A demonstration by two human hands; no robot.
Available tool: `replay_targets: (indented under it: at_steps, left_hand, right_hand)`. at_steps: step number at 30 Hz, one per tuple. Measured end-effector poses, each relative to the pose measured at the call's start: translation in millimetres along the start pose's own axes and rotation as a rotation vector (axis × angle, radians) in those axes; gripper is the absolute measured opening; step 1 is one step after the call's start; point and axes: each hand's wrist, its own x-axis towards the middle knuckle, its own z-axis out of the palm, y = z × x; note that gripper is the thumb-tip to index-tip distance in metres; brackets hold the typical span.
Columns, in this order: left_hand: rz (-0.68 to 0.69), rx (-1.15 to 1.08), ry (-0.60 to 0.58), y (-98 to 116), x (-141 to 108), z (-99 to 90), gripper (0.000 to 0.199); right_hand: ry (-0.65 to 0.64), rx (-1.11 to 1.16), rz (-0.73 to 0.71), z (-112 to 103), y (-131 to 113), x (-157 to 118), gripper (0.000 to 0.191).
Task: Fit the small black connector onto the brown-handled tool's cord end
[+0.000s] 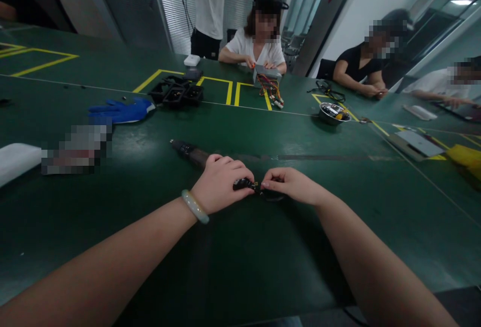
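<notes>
My left hand (221, 183), with a pale bangle at the wrist, is closed around a small glossy black part (243, 184) just above the green table. The fingers of my right hand (289, 185) pinch close beside it, at a dark rounded piece (272, 196) mostly hidden under the hand. Between the fingertips shows a small gold-coloured bit (256, 185); whether the two black pieces are joined I cannot tell. Just beyond my left hand lies a dark pen-shaped electric screwdriver (190, 152), its tip pointing left and its rear end hidden by the knuckles.
A blue glove (122, 110) and black trays (176, 90) lie at the back left. Across the table a person handles a grey metal box with coloured cables (268, 77). A metal bowl (333, 112) of small items stands to the right. Other people sit farther right.
</notes>
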Motion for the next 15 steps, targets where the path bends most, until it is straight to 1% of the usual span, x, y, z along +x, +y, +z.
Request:
replay_targets:
  at_steps: [3,6,15]
  left_hand:
    - [0.005,-0.002,-0.005,0,0,-0.6,0.022]
    - [0.013,-0.002,-0.009,0,0,-0.9,0.021]
    - [0.054,-0.021,-0.039,-4,0,-1.6,0.021]
  right_hand:
    - [-0.024,0.055,0.015,-1,2,-1,0.027]
    - [-0.033,0.043,0.022,0,4,0,0.024]
    - [-0.005,0.035,0.056,3,11,6,0.020]
